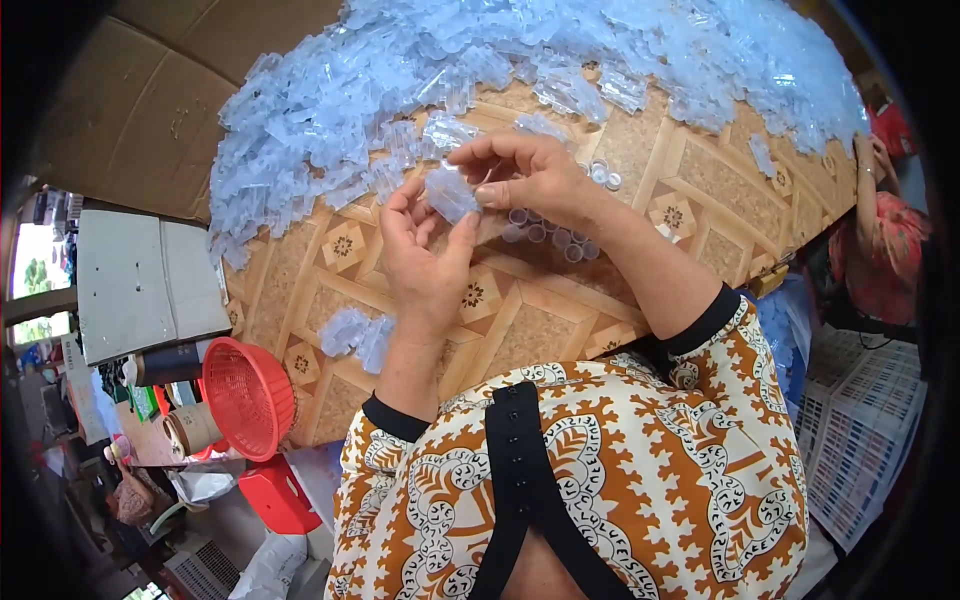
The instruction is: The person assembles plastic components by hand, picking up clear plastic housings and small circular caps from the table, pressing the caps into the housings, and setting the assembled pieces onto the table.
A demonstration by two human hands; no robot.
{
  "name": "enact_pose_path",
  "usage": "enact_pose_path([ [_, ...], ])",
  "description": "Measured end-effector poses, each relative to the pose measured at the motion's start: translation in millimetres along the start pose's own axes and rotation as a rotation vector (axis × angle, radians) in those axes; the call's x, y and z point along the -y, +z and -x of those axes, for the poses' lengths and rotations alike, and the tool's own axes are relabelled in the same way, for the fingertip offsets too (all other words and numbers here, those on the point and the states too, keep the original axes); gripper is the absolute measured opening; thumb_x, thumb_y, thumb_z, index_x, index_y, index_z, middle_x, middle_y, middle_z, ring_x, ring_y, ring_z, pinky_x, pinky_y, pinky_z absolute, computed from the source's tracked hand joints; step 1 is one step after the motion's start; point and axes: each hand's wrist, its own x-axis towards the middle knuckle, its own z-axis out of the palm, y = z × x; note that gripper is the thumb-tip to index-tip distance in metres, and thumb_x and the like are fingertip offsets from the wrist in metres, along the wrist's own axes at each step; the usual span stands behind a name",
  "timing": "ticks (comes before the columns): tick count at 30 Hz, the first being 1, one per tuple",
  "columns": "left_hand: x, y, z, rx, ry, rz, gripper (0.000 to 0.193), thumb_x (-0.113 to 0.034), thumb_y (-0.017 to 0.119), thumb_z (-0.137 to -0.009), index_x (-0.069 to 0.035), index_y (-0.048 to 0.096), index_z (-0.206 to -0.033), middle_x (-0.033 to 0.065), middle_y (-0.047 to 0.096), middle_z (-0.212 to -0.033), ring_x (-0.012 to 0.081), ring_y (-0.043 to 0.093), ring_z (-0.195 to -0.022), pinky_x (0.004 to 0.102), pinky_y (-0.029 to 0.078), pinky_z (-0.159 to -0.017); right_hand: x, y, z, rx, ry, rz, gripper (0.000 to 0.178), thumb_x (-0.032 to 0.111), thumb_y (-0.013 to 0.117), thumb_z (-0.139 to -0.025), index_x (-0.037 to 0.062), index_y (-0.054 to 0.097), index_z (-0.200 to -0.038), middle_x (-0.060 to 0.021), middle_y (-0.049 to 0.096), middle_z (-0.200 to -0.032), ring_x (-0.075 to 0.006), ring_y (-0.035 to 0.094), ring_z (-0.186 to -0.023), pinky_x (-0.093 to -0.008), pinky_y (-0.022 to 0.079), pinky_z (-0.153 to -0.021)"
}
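A clear, bluish plastic piece, flat and roughly rectangular, is held between the thumb and fingers of my left hand. Close against its right edge, my right hand is closed in a pinch, thumb and forefinger curved toward each other. Whatever lies between those fingertips is too small to name. Under and beside my right hand stand several small round clear plastic caps, partly hidden by it. A few whiter ones lie just beyond the wrist. Two similar bluish plastic pieces rest on the table left of my left forearm.
A large heap of clear bluish plastic pieces covers the far side of the patterned table. At the left edge are a red plastic basket and a white board. Another person's arm reaches in at the far right.
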Motion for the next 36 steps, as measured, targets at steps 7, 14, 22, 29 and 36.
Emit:
enact_pose_path([
  [7, -8.9, 2.3, 0.7, 0.036, -0.034, 0.136, 0.059, 0.004, 0.070, -0.088, 0.003, 0.036, -0.136, 0.0184, 0.052, -0.128, 0.0235, 0.057, -0.120, 0.0354, 0.051, -0.103, 3.5, 10.2, 2.5, 0.048, 0.062, -0.287, 0.046, 0.005, 0.073, -0.085, -0.0009, 0.061, -0.129, -0.0069, 0.065, -0.115, -0.0152, 0.061, -0.108, -0.0308, 0.050, -0.098],
  [14, -6.5, 0.4, -0.9, 0.020, -0.066, 0.233, 0.057, 0.004, 0.069, -0.088, 0.002, 0.035, -0.135, 0.0185, 0.052, -0.128, 0.0232, 0.059, -0.119, 0.0327, 0.052, -0.099, -5.3, 13.6, 2.2, 0.004, -0.015, -0.273, 0.045, 0.000, 0.069, -0.088, -0.0017, 0.058, -0.132, -0.0074, 0.063, -0.118, -0.0137, 0.061, -0.107, -0.0283, 0.050, -0.098],
  [22, -0.7, -8.2, -7.3, -0.135, -0.042, 0.136, 0.059, 0.003, 0.071, -0.088, 0.002, 0.036, -0.136, 0.0162, 0.050, -0.122, 0.0191, 0.060, -0.108, 0.0300, 0.053, -0.091, -7.0, -5.7, -6.7, -0.357, -0.137, 0.170, 0.034, -0.004, 0.062, -0.091, 0.0000, 0.064, -0.124, -0.0014, 0.062, -0.104, -0.0066, 0.057, -0.092, -0.0211, 0.051, -0.082],
  [29, 5.3, -10.8, -10.3, -0.185, -0.084, -0.004, 0.059, 0.000, 0.074, -0.086, 0.002, 0.040, -0.134, 0.0154, 0.049, -0.119, 0.0167, 0.059, -0.101, 0.0281, 0.054, -0.086, -9.0, 0.3, -12.8, -0.447, -0.144, 0.550, 0.030, 0.000, 0.067, -0.086, 0.0067, 0.071, -0.115, -0.0069, 0.066, -0.098, -0.0130, 0.062, -0.081, -0.0264, 0.053, -0.075],
  [36, 10.4, -8.3, -10.2, -0.155, -0.104, -0.142, 0.059, -0.001, 0.075, -0.085, 0.002, 0.042, -0.134, 0.0145, 0.049, -0.116, 0.0142, 0.059, -0.095, 0.0259, 0.054, -0.082, -3.4, 1.5, -34.2, -0.363, 0.037, 1.021, 0.044, 0.013, 0.072, -0.082, 0.0078, 0.065, -0.125, -0.0121, 0.064, -0.108, -0.0267, 0.064, -0.091, -0.0383, 0.052, -0.084],
])
